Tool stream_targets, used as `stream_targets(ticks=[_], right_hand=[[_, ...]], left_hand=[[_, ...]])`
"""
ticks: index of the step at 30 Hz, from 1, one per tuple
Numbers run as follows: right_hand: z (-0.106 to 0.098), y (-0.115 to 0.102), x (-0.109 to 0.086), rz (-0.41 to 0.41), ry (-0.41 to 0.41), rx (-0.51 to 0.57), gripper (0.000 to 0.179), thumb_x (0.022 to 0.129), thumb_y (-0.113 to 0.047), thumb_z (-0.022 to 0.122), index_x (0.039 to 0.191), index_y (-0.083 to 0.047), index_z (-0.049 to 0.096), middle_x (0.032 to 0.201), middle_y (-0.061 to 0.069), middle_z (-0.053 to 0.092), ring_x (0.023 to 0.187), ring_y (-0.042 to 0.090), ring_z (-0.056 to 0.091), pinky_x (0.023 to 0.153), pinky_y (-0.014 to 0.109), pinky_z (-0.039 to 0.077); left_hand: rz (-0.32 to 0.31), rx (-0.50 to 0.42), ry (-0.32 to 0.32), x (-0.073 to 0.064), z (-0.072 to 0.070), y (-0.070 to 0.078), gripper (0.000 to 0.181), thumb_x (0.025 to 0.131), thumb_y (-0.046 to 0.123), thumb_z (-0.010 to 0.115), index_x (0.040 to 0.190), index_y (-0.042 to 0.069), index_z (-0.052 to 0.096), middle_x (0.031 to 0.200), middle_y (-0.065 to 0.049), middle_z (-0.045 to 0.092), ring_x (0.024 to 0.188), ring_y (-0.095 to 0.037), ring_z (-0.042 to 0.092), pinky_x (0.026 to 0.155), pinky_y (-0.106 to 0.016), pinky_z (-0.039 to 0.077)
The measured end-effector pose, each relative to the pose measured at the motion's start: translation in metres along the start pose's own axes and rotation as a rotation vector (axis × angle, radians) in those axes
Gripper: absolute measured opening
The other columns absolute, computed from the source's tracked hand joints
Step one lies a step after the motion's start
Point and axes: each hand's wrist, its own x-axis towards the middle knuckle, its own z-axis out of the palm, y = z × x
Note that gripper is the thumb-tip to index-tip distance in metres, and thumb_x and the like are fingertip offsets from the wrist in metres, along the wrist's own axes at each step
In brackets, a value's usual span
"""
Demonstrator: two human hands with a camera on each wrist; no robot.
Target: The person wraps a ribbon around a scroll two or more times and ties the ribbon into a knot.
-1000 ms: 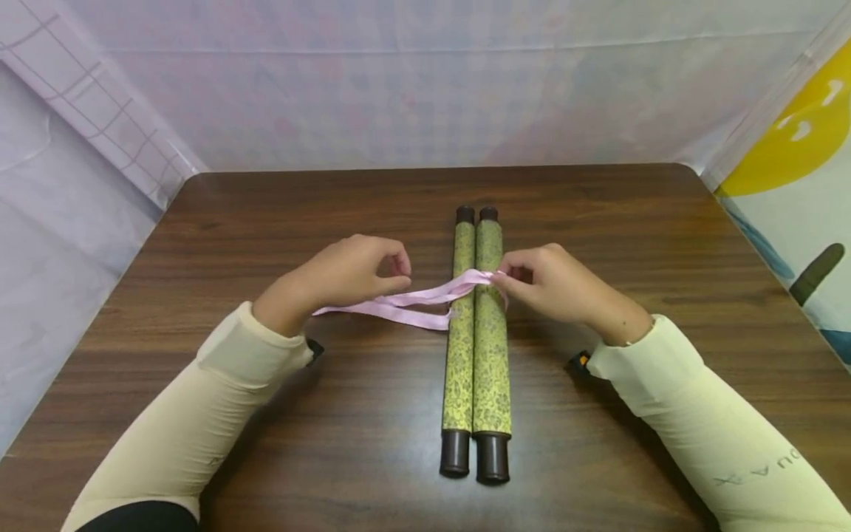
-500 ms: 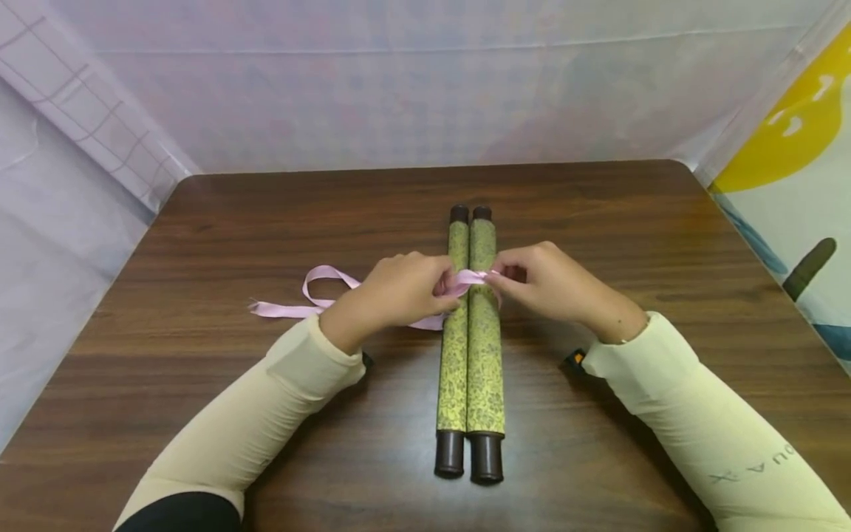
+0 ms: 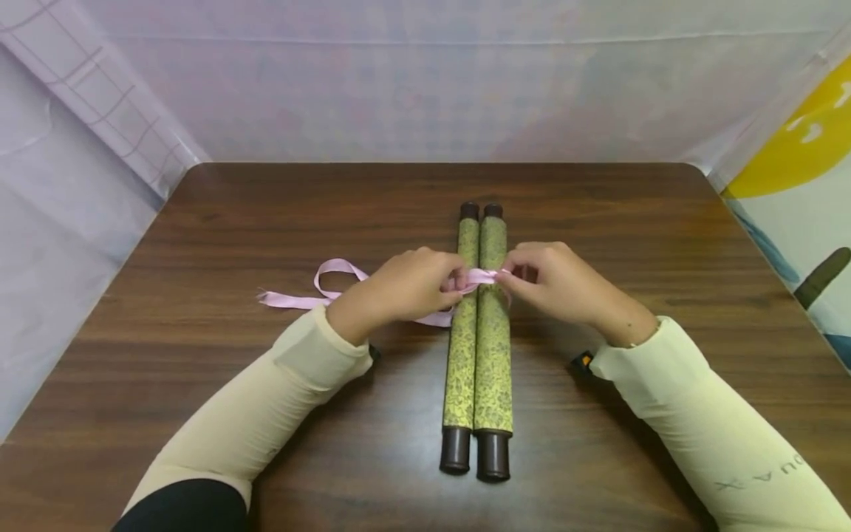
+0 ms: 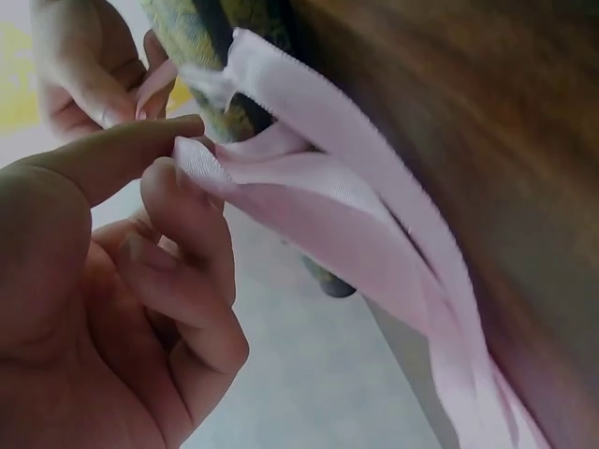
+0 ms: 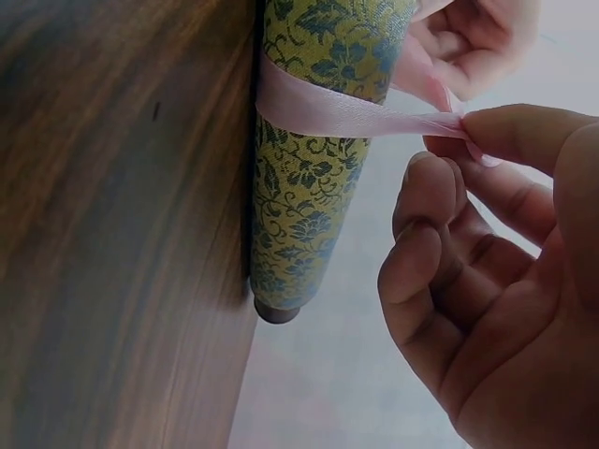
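Note:
Two yellow-green floral scroll rolls, a left roll (image 3: pixel 462 369) and a right roll (image 3: pixel 493 369), lie side by side with dark end knobs. A pink ribbon (image 3: pixel 482 276) crosses over them near the middle. My left hand (image 3: pixel 415 284) pinches the ribbon between thumb and forefinger above the left roll; the left wrist view shows the ribbon (image 4: pixel 346 187) trailing from those fingers. On the other side my right hand (image 3: pixel 555 284) pinches the ribbon against the right roll's edge. In the right wrist view the ribbon (image 5: pixel 328 110) wraps the roll and runs taut to the fingertips.
The ribbon's loose tail (image 3: pixel 292 300) and a loop of it lie on the brown wooden table (image 3: pixel 199 369) to the left. A pale cloth curtain (image 3: pixel 425 96) hangs behind the table's far edge.
My left hand has come right, from beside the rolls to over the left one, and has taken hold of the ribbon near the right hand. The right hand keeps its pinch.

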Motion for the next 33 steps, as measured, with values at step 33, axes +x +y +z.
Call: stream_targets(ticks=[33], right_hand=[[-0.011,0.006,0.001,0.169,-0.097,0.117,0.019,0.097,-0.007,0.055,0.11,-0.012,0.069,0.088,0.01,0.069,0.057,0.013,0.061,0.053,0.028,0.052]], left_hand=[[-0.071,0.004,-0.028,-0.007,-0.023,-0.017,0.014,0.098,0.033,0.063,0.101,0.022,0.071,0.091,0.008,0.069,0.082,-0.012,0.063,0.074,-0.034,0.051]])
